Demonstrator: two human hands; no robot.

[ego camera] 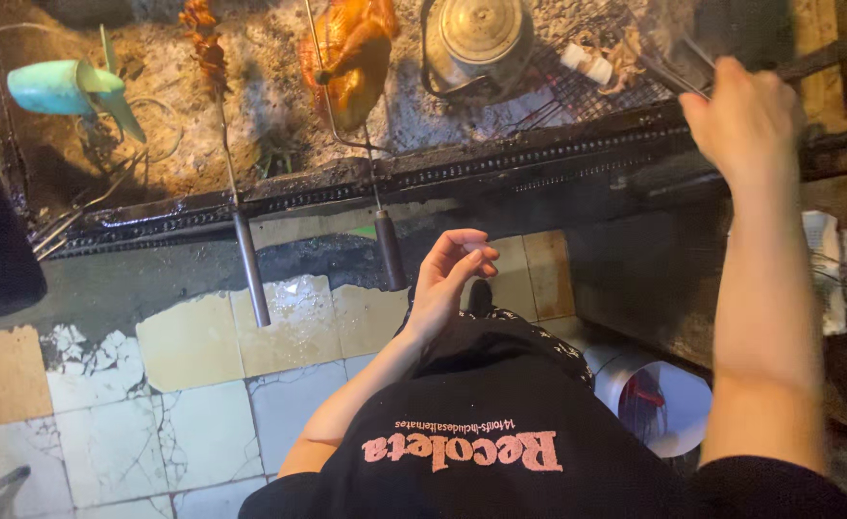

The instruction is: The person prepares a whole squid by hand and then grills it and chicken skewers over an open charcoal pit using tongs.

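— What did the right hand [745,120] have hold of?

— A pair of metal tongs [678,67]. The fingers were closed around their handles, and the blurred tips reached out over the wire grill rack [587,96] at the far right of the fire pit, close to a small white piece of food [587,63] lying on the rack.

— And the left hand [447,284]?

— It held nothing. It hung above the knee with the fingers loosely curled, thumb near the fingertips, just beside the dark handle of a skewer [390,248].

— What stood around the rack?

— A dented metal kettle [471,43] sat just left of it on the ash. Further left, a golden roast chicken [351,58] was mounted on that skewer, and another skewer of charred meat pieces [204,48] leaned over the pit's black metal rim [346,178], its handle resting over cracked pale floor tiles [202,404].

— Any packaging or containers?

— A turquoise fan blade [73,88] lay at the pit's far left. Low on the right, beside the person's dark trousers, stood a white bucket [654,394] with something red inside. Crumpled whitish paper [832,274] lay at the right edge, too blurred to make out further.
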